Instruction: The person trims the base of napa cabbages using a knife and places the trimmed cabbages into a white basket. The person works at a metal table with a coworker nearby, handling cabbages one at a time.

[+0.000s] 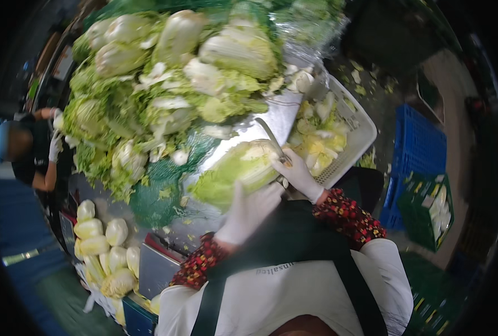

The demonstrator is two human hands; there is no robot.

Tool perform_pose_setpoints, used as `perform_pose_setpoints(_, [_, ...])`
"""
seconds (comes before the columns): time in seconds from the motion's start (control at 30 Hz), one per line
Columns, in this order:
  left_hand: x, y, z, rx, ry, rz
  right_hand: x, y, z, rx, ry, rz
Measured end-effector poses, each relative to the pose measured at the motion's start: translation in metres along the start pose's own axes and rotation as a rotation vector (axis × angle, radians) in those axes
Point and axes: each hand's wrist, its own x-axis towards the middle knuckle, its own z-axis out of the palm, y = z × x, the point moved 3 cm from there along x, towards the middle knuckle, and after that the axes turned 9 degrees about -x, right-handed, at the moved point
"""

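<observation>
A napa cabbage head (249, 166) lies on its side on the metal tabletop (249, 122), its leafy end to the left and its pale base to the right. My right hand (297, 174), in a white glove, is closed around a knife (269, 132) beside the base. The curved blade points up and left, past the cabbage's end. Blurred by motion, my gloved left hand (253, 212) is at the cabbage's near side, thumb spread from the fingers, with nothing visible in its grasp. Whether it touches the cabbage is unclear.
A large pile of napa cabbages (165, 88) covers the table's far side, with green netting (158, 199) nearby. A white plastic basket (364, 126) of leaf trimmings adjoins the right edge. Trimmed cabbages (106, 239) sit lower left. Another person (34, 151) works at left. Blue crates (419, 143) stand right.
</observation>
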Motion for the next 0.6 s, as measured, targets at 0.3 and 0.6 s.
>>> perform_pose_setpoints(0.3, [0.003,0.083,0.031,2.445,0.345,0.667,-0.002,0.011,-0.021,-0.651,0.574,-0.631])
perform_pose_setpoints(0.6, [0.018,0.052,0.031,2.457,0.663,0.679,-0.046,0.002,-0.016,-0.837,0.092,-0.306])
